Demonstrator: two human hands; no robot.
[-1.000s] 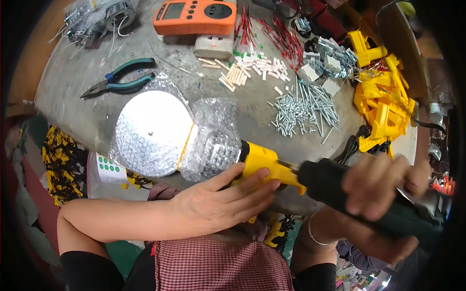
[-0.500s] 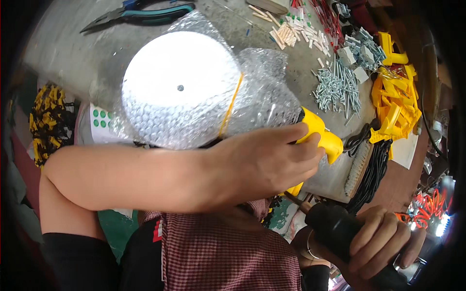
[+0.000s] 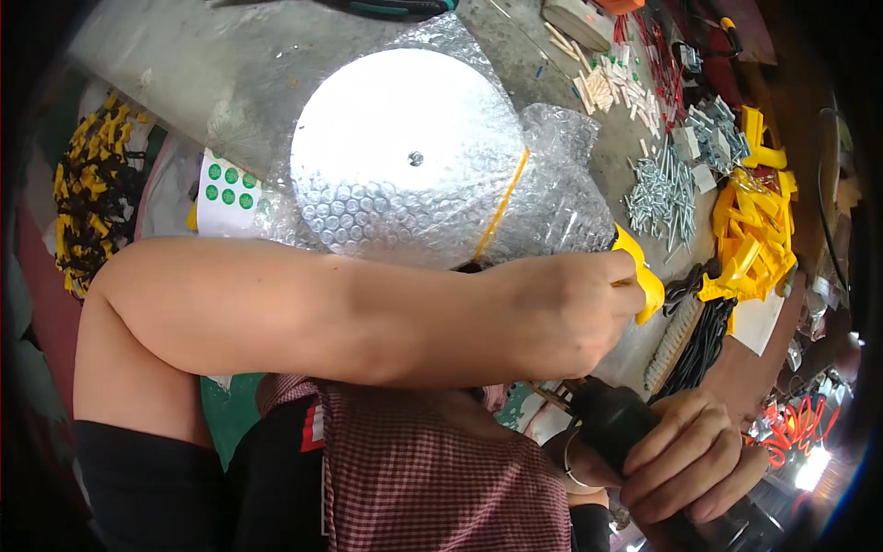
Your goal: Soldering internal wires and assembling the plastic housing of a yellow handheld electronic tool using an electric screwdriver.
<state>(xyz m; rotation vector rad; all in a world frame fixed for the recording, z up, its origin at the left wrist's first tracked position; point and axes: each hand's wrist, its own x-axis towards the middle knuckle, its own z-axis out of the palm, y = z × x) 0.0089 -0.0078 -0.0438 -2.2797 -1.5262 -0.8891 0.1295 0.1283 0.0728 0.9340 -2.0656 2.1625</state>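
Observation:
My left hand reaches across from the left, its fingers curled round a yellow plastic handle. That handle sticks out at the right end of a bubble-wrapped bundle, beside my left forearm. A bright round disc with a small centre mark lies under the bubble wrap, and a yellow band crosses it. My right hand, lower right, grips a black power screwdriver. Its thin bit points left, just below my left hand. What the bit touches, if anything, cannot be made out.
Loose screws, metal brackets and yellow plastic parts lie to the right. Nearby are a brush and black cable. A sheet of green stickers and black-and-yellow parts are at the left.
The view has shifted, so the bench things appear farther right. The screwdriver in my right hand has come closer to my left hand, which still holds the yellow handle.

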